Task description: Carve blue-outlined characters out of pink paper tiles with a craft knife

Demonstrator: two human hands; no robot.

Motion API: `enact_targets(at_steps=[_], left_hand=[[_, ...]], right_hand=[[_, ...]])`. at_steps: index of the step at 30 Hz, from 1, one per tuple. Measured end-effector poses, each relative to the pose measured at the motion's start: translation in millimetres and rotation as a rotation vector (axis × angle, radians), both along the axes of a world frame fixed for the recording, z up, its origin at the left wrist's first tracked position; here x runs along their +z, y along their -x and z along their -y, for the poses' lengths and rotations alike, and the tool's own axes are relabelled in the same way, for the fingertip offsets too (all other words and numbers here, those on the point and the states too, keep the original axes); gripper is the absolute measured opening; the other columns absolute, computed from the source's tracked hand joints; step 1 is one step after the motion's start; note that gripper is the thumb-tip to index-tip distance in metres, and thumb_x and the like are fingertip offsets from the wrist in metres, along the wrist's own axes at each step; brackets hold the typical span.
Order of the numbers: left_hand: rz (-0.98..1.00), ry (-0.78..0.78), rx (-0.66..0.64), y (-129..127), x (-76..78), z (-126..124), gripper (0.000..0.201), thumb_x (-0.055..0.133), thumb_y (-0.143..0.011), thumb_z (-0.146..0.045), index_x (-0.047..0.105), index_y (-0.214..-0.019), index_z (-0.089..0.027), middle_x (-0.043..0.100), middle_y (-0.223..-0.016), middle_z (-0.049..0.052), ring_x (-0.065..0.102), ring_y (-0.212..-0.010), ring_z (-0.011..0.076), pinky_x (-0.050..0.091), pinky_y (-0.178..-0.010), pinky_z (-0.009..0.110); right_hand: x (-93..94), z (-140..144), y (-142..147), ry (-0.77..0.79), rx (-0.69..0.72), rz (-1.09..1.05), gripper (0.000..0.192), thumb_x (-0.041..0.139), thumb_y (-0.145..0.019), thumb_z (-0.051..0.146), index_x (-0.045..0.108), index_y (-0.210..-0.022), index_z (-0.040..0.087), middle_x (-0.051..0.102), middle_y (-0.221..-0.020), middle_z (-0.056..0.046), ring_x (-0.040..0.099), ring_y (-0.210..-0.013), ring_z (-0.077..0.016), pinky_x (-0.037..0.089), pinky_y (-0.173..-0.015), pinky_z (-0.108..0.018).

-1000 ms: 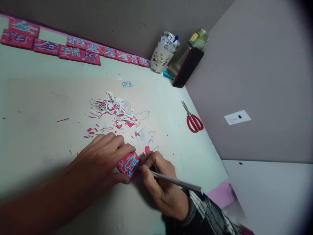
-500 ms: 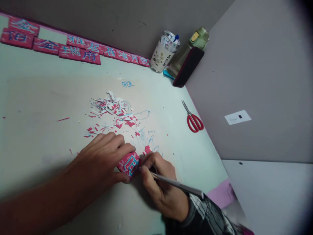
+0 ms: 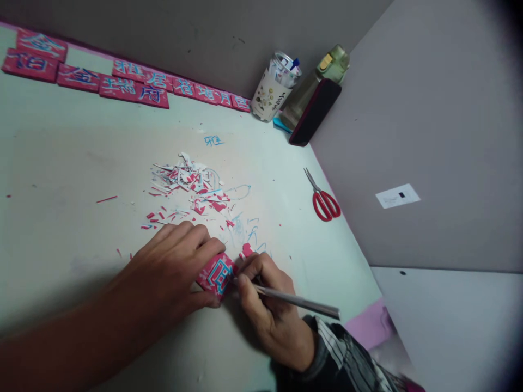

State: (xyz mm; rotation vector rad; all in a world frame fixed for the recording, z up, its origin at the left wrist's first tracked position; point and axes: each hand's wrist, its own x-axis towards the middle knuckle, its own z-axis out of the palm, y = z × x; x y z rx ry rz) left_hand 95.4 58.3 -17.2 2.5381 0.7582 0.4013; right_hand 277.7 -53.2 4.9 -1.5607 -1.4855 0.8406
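A single head-worn view looks forward and down from close above the counter, facing the corner where the scissors lie right of centre.

The left part of the pink tile is covered by the left hand, and the tip of the thin tool is hidden at the tile's edge. The row of pink tiles is cut off by the left edge, and the label on the cup is too small to be read.
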Motion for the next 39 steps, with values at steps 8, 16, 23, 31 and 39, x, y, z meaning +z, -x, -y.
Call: enact_targets(at_steps=[8,16,23,31,39], left_hand=[[-0.097,0.121,-0.062,11,14.0,0,0.042,0.081,-0.068,-0.017,0.064,-0.106,-0.026,0.068,-0.113,0.004,0.063,-0.097,0.0303,0.045,-0.083,0.042],[-0.088,0.121,-0.128,17,10.4,-7,0.01,0.069,-0.088,-0.022,0.06,-0.087,-0.026,0.067,-0.087,0.001,0.061,-0.075,0.0244,0.04,-0.066,0.035],[-0.098,-0.045,-0.172,2,1.7,-3,0.028,0.07,-0.091,-0.02,0.07,-0.117,-0.031,0.067,-0.089,0.0,0.061,-0.075,0.0203,0.041,-0.073,0.034],[-0.03,-0.062,-0.2,2,0.7,-7,0.022,0.075,-0.089,-0.016,0.073,-0.107,-0.029,0.062,-0.081,-0.003,0.058,-0.069,0.018,0.038,-0.068,0.032],[-0.095,-0.024,-0.199,0,5.7,-10,0.026,0.085,-0.085,-0.023,0.073,-0.106,-0.03,0.065,-0.084,-0.003,0.061,-0.072,0.0192,0.038,-0.068,0.033]], right_hand=[[-5.3,3,-2,-0.002,-0.003,-0.042,0.019,0.056,-0.107,0.026,0.051,-0.089,0.025,0.055,-0.079,0.003,0.052,-0.072,-0.0142,0.042,-0.066,-0.031],[-6.5,3,-5,0.0,0.046,-0.036,0.018,0.055,-0.106,0.027,0.05,-0.089,0.025,0.055,-0.078,0.002,0.049,-0.069,-0.0152,0.042,-0.063,-0.031],[6.1,-2,-4,-0.08,0.11,0.045,0.017,0.051,-0.102,0.019,0.046,-0.087,0.025,0.056,-0.08,0.001,0.052,-0.071,-0.0156,0.044,-0.065,-0.031],[7.6,-4,-8,-0.13,0.184,0.107,0.013,0.049,-0.098,0.016,0.046,-0.089,0.025,0.057,-0.082,-0.001,0.054,-0.073,-0.0168,0.047,-0.066,-0.032],[10.7,-5,-8,-0.088,0.177,0.091,0.014,0.05,-0.099,0.017,0.045,-0.088,0.025,0.053,-0.077,0.002,0.048,-0.067,-0.0149,0.041,-0.061,-0.031]])
